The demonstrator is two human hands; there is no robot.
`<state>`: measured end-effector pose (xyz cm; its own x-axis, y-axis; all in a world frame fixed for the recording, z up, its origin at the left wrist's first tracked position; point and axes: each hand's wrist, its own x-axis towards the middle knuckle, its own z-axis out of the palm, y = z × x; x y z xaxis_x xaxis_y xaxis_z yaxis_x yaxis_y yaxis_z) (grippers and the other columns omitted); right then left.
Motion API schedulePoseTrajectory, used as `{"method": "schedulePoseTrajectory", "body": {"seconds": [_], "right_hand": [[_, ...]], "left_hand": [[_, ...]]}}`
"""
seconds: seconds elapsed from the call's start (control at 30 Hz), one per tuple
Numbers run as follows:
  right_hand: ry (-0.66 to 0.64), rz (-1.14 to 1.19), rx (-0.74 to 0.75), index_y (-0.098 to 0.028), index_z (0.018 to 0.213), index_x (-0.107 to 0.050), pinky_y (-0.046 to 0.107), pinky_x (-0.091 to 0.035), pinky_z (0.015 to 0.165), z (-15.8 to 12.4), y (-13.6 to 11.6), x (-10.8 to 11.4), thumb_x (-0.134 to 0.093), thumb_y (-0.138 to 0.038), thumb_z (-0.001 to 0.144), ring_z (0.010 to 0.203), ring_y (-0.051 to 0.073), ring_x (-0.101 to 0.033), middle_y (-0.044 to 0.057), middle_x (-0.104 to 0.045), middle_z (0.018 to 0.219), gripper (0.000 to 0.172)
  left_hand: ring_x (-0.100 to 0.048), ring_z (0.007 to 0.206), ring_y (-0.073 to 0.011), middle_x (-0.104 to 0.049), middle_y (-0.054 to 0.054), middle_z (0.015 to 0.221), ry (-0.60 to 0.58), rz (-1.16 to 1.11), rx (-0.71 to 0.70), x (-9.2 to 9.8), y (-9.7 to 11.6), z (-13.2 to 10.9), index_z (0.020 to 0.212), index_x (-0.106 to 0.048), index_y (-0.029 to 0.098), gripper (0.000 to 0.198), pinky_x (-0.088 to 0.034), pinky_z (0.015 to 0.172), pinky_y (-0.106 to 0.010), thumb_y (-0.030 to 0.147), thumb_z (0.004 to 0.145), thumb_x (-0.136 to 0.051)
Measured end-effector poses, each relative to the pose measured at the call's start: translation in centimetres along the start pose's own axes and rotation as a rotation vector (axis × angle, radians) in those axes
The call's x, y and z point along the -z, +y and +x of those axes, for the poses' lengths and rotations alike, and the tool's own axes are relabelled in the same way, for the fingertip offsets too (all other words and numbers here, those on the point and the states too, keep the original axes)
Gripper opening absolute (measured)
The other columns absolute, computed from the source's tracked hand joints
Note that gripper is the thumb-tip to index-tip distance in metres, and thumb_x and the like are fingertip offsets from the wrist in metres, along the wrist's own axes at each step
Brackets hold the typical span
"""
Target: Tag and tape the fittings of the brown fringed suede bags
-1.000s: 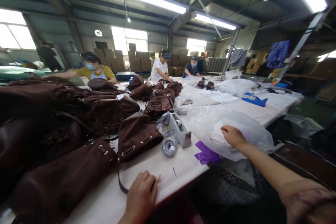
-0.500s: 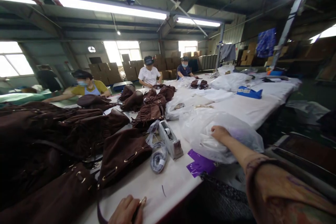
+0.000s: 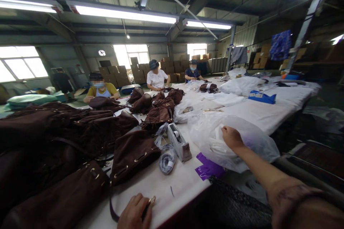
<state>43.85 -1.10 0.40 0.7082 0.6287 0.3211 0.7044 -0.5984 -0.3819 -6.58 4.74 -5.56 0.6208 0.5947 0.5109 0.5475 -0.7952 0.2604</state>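
My left hand point(image 3: 135, 212), at the near table edge, has its fingers curled around a dark strap with a gold metal clasp point(image 3: 152, 199) poking out past the fingertips. A dark brown drawstring bag point(image 3: 134, 155) with gold eyelets lies just beyond it, a strap hanging from its side toward that hand. On the right, my right hand point(image 3: 232, 138) is closed at a large clear plastic bag point(image 3: 255, 139) with white material inside. Its fingertips press at the white folds; exactly what they pinch is hard to see. Below the plastic lies a purple packet point(image 3: 208, 167).
A grey tape dispenser point(image 3: 179, 143) and a wrapped coiled strap point(image 3: 167, 161) sit between my hands. More brown bags point(image 3: 53, 125) heap up on the left. A blue tape dispenser point(image 3: 261, 96) stands farther right. Three co-workers point(image 3: 157, 77) are across the table.
The view has turned slightly left, shifting everything rightward. Both my hands keep their grips. The co-worker in yellow has drawn an outstretched arm in.
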Motion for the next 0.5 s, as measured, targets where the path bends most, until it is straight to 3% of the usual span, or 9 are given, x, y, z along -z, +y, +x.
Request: {"method": "schedulePoseTrajectory", "body": {"seconds": [0.07, 0.13, 0.23, 0.3, 0.4, 0.5], "right_hand": [[0.023, 0.114, 0.023, -0.015, 0.094, -0.069, 0.028, -0.048, 0.072, -3.3, -1.2, 0.6, -0.041, -0.033, 0.094, 0.078, 0.022, -0.068, 0.012, -0.074, 0.083, 0.034], [0.048, 0.397, 0.040, -0.017, 0.091, -0.068, 0.029, -0.048, 0.066, -7.5, -3.2, 0.7, -0.049, -0.042, 0.090, 0.069, 0.021, -0.066, 0.008, -0.072, 0.076, 0.032], [0.020, 0.647, 0.107, -0.019, 0.092, -0.067, 0.031, -0.050, 0.070, -14.3, -7.8, -0.1, -0.056, -0.047, 0.087, 0.076, 0.022, -0.066, 0.008, -0.073, 0.086, 0.030], [-0.036, 0.758, 0.188, -0.020, 0.093, -0.065, 0.033, -0.051, 0.075, -18.2, -11.4, -0.7, -0.057, -0.045, 0.089, 0.082, 0.022, -0.066, 0.009, -0.072, 0.095, 0.027], [-0.105, 0.867, 0.313, -0.021, 0.091, -0.064, 0.034, -0.053, 0.077, -22.3, -16.2, -1.6, -0.056, -0.041, 0.091, 0.086, 0.022, -0.064, 0.010, -0.069, 0.102, 0.022], [-0.154, 0.911, 0.397, -0.021, 0.091, -0.064, 0.034, -0.053, 0.079, -24.5, -19.6, -2.3, -0.056, -0.036, 0.092, 0.090, 0.022, -0.064, 0.009, -0.068, 0.101, 0.017]], "left_hand": [[-0.063, 0.074, -0.0187, -0.064, -0.006, 0.078, -0.009, -0.073, 0.052, 0.4, 0.4, 0.0, 0.082, -0.068, 0.022, 0.029, -0.052, 0.068, -0.027, 0.039, 0.096, -0.049], [-0.061, 0.072, -0.0179, -0.063, -0.006, 0.076, -0.051, -0.182, 0.114, 1.4, 1.1, 0.3, 0.079, -0.068, 0.020, 0.032, -0.050, 0.068, -0.026, 0.037, 0.097, -0.048], [-0.059, 0.072, -0.0163, -0.062, -0.006, 0.075, -0.175, -0.409, 0.186, 3.7, 2.6, 1.3, 0.077, -0.067, 0.018, 0.035, -0.047, 0.068, -0.025, 0.037, 0.098, -0.047], [-0.059, 0.074, -0.0158, -0.063, -0.006, 0.078, -0.191, -0.527, 0.235, 5.4, 3.4, 2.0, 0.079, -0.069, 0.017, 0.033, -0.047, 0.069, -0.025, 0.038, 0.096, -0.051], [-0.062, 0.087, -0.0174, -0.066, -0.009, 0.093, -0.197, -0.659, 0.322, 7.3, 3.9, 2.4, 0.086, -0.074, 0.018, 0.028, -0.049, 0.080, -0.027, 0.039, 0.093, -0.058], [-0.061, 0.106, -0.0207, -0.066, -0.010, 0.112, -0.216, -0.765, 0.369, 8.2, 3.9, 1.9, 0.091, -0.077, 0.020, 0.021, -0.047, 0.093, -0.030, 0.037, 0.088, -0.065]]}}
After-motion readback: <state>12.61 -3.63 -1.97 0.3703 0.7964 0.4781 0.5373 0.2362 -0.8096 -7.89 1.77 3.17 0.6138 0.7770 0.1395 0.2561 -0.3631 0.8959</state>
